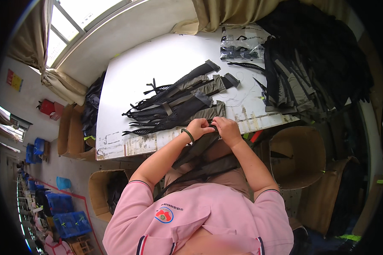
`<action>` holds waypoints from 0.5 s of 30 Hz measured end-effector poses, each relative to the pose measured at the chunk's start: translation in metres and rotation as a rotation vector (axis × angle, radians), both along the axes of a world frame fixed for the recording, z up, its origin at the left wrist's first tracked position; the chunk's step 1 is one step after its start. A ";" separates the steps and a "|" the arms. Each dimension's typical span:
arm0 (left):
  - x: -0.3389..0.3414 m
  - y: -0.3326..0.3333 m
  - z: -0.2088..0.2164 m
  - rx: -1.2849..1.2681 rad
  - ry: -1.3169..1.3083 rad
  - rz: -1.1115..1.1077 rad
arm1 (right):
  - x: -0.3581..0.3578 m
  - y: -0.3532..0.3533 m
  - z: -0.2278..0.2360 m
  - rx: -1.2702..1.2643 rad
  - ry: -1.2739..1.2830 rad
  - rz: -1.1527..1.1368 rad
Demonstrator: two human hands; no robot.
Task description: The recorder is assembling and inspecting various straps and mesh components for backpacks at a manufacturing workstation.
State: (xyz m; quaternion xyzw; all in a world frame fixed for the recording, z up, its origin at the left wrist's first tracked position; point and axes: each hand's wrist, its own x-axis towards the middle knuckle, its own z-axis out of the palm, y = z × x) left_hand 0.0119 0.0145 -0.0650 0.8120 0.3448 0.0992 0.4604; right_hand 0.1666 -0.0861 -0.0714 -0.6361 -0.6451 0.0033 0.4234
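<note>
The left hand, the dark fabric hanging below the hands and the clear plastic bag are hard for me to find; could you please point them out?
Left hand [198, 128]: head view, back of the hand.
Dark fabric [198, 148]: head view, its hanging length.
Clear plastic bag [241, 43]: head view, its middle.

Left hand [197, 128] and right hand [228, 130] pinch dark cloth [198, 148] by the table [151, 53]; black mesh pieces [184, 111] lie on the table.
</note>
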 end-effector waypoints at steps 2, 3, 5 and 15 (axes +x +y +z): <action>-0.003 -0.011 -0.003 -0.041 -0.067 0.015 | 0.003 -0.001 -0.002 -0.066 -0.074 0.063; -0.004 -0.017 -0.003 -0.045 -0.123 -0.005 | 0.003 -0.001 0.001 -0.067 -0.072 0.065; -0.010 -0.030 -0.003 0.115 -0.167 -0.093 | 0.002 -0.001 0.008 0.010 -0.159 0.007; -0.022 -0.058 0.034 0.063 -0.128 -0.107 | -0.019 -0.033 -0.013 -0.409 1.453 0.067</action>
